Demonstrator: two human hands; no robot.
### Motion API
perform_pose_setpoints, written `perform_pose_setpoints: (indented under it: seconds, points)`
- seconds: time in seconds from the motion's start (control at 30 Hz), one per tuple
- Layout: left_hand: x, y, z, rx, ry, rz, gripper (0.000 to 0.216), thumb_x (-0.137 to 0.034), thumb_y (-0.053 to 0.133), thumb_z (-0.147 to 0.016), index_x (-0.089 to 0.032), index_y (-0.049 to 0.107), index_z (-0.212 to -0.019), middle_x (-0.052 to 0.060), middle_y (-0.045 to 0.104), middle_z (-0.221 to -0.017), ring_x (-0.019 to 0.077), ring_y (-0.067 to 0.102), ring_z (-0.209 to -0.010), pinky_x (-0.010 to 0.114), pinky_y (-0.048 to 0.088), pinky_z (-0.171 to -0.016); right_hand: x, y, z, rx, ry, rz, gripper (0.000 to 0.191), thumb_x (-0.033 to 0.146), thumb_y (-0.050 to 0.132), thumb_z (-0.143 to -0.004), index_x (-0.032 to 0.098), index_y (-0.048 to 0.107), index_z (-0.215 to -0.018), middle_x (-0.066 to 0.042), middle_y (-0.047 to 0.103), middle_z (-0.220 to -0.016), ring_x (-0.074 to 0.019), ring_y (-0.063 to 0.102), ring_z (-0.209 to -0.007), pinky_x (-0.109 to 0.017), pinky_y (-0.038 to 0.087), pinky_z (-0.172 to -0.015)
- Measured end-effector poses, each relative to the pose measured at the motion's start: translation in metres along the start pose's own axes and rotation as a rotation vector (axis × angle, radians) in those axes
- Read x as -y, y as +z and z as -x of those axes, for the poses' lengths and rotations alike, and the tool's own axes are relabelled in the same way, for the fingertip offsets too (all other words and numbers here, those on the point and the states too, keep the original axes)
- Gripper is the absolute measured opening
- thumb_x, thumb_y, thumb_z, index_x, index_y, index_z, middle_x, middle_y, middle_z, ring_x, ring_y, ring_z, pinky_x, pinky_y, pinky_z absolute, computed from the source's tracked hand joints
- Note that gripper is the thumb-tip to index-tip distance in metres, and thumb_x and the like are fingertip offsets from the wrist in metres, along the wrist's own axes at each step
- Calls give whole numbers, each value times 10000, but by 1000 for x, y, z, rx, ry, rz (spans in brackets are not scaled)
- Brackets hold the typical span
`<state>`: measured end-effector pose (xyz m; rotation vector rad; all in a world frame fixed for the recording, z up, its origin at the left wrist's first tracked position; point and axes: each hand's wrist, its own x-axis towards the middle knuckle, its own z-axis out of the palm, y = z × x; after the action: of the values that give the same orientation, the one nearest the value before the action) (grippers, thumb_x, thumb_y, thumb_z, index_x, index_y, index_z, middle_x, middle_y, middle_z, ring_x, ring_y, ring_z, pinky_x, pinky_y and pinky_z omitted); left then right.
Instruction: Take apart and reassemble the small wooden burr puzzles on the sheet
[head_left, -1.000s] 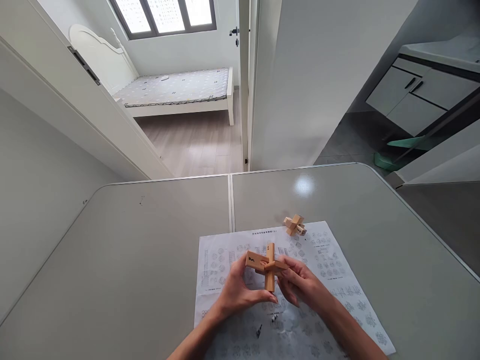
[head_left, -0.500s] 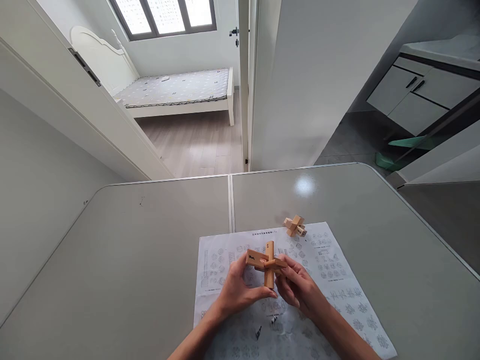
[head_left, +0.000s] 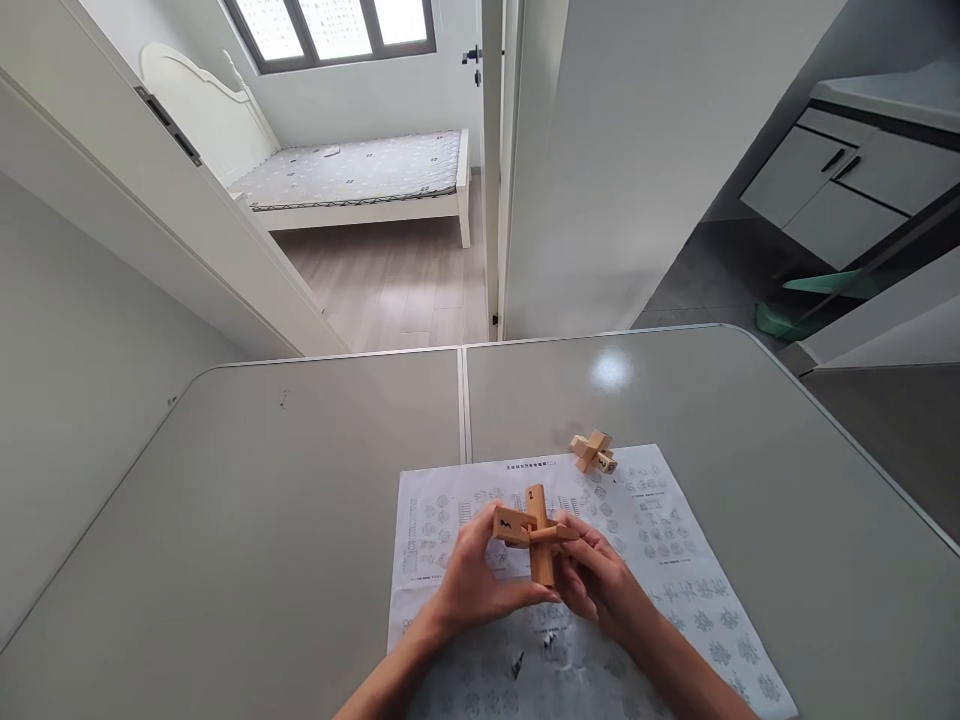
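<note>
Both my hands hold a wooden cross-shaped puzzle [head_left: 534, 528] of interlocked bars marked with numbers, lifted a little above a printed instruction sheet [head_left: 660, 545]. My left hand [head_left: 471, 577] pinches its left bar and lower end with thumb and fingers. My right hand [head_left: 600, 578] is closed on the right bar. A second, smaller wooden puzzle [head_left: 592, 452] lies on the sheet's far edge, beyond my right hand and apart from it.
The sheet lies on a grey folding table [head_left: 300, 480] with a centre seam. Past the table's far edge an open doorway shows a bed [head_left: 360, 175] on a wood floor. Cabinets [head_left: 840, 190] and a green dustpan [head_left: 780, 320] stand at the right.
The puzzle has tilted slightly in my hands, its upright bar leaning a bit more to the right at the bottom. Both hands kept their hold.
</note>
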<state>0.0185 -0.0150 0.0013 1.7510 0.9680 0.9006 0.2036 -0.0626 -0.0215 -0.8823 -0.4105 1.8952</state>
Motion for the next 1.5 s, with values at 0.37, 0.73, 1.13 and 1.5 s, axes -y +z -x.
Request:
perform_pose_setpoints:
  seconds: [0.37, 0.73, 1.13, 1.5]
  points:
    - [1, 7, 5, -30, -41, 6, 231, -332, 749, -856, -213, 560, -798, -25, 636, -701, 127, 580, -618, 240, 486, -628, 3, 3, -3, -49, -17, -51, 436, 538, 766, -900, 237, 467, -798, 111, 457, -415, -39, 263, -298, -167, 184, -330]
    - [1, 2, 8, 25, 96, -46, 249, -398, 710, -913, -203, 601, -803, -17, 611, -643, 111, 498, -547, 259, 454, -602, 12, 3, -4, -128, -140, -23, 478, 519, 711, -945, 224, 448, -676, 95, 390, -429, -55, 231, -353, -209, 268, -389]
    - [23, -79, -16, -134, 70, -513, 222, -307, 515, -1050, -243, 728, -1042, 26, 761, -851, 217, 639, -840, 376, 495, -867, 9, -7, -5, -119, -134, -55, 333, 523, 730, -907, 237, 570, -848, 37, 545, -624, -91, 356, -429, -212, 273, -365]
    - [32, -87, -17, -108, 72, -740, 263, -348, 497, -1068, -250, 741, -1086, 26, 751, -903, 217, 626, -876, 382, 458, -918, 17, -1, 1, -12, -80, -2, 334, 486, 766, -869, 197, 600, -843, -77, 723, -852, -109, 510, -526, -200, 352, -419]
